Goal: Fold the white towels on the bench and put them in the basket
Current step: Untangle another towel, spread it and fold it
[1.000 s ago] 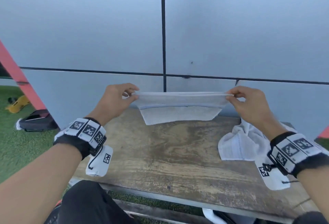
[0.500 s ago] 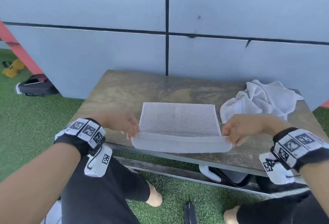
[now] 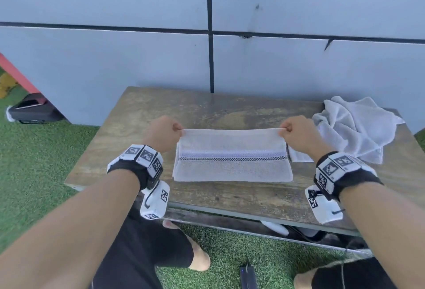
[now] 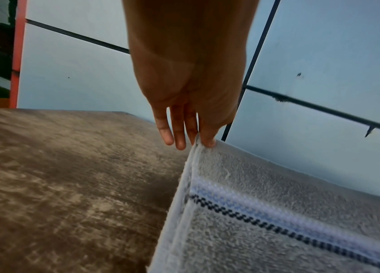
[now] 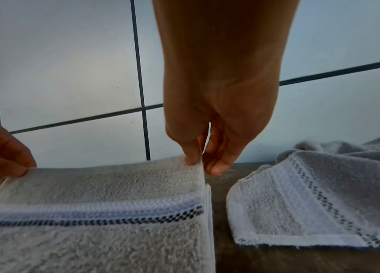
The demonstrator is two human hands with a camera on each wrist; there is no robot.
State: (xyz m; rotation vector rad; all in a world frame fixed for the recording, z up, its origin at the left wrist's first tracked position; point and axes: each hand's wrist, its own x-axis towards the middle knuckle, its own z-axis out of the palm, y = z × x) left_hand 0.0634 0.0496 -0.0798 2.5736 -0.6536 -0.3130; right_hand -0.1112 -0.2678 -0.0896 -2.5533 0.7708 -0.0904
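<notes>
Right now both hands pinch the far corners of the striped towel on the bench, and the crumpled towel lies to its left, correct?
Not quite. The crumpled towel lies to the right of the striped towel, as the head view shows. The left hand and right hand do pinch its far corners on the bench.

No readable text anywhere, no words, no nos., no brand marks. Closest thing: black-and-white square code tags on the left wristband (image 3: 143, 155) and right wristband (image 3: 336, 166), plus the white camera pods hanging under each wrist, but those are patterns, not letters. Folded towel (image 3: 232, 157) carries only a woven blue band w/ a dark checker line, no label showing. Crumpled towel (image 3: 354, 127), same deal. Bench top (image 3: 207, 109) and wall panels: unmarked.
</notes>
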